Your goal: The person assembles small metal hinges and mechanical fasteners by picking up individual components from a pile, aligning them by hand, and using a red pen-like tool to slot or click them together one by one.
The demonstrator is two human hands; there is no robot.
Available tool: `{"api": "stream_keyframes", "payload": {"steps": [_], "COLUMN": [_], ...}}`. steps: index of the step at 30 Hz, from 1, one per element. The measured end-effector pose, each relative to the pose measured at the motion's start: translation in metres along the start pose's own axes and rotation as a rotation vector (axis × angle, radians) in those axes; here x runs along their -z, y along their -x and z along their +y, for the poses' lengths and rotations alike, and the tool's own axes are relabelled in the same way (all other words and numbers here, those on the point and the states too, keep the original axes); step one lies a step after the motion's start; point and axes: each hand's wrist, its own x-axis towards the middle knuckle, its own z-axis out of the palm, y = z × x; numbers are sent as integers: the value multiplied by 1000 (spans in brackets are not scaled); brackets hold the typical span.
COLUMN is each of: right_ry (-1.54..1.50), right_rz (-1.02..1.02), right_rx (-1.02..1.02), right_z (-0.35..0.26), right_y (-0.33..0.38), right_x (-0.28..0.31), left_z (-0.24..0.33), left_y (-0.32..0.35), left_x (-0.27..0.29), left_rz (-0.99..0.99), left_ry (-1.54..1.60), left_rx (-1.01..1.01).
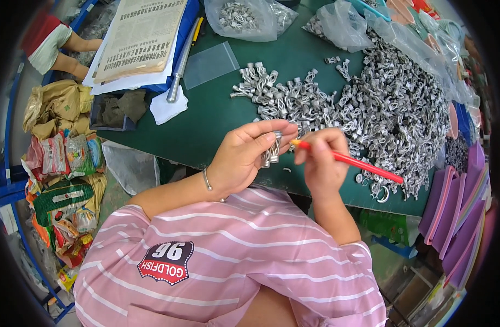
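My left hand (250, 147) is closed around a few small silver metal fittings (274, 152), with ribbed caps and looped ends, pinched between thumb and fingers above the table's front edge. In my right hand (324, 161) is a slim red pen-like tool (370, 167). Its yellow-orange end points at the fittings and lies close to the left fingertips; I cannot tell whether it touches them. Just beyond both hands, a large pile of the same silver fittings (397, 109) spreads over the green table (179, 143).
Bags of fittings (244, 19) stand at the back. On the left lie printed papers (143, 38), a metal rod-like tool (177, 82), a clear plastic bag (211, 64) and a box with dark lumps (122, 109). Purple folder-like sheets (451, 210) stand at right. Another person's arm (70, 62) shows at far left.
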Motion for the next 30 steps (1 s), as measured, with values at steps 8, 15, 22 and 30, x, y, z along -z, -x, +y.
{"api": "stream_keyframes", "payload": {"steps": [8, 15, 22, 30], "right_ry": [14, 112, 763, 1102], "right_rz": [299, 268, 60, -153], "right_rx": [-2, 31, 110, 263], "right_z": [-14, -17, -1, 24], "right_y": [-9, -6, -19, -58], "right_x": [22, 25, 28, 15], "left_z": [31, 105, 74, 26], "left_y": [-34, -153, -109, -41], "left_x": [5, 40, 45, 45], "left_rz": [102, 516, 243, 110], "left_ry": [-165, -950, -482, -649], "left_rx": [-246, -733, -504, -222]}}
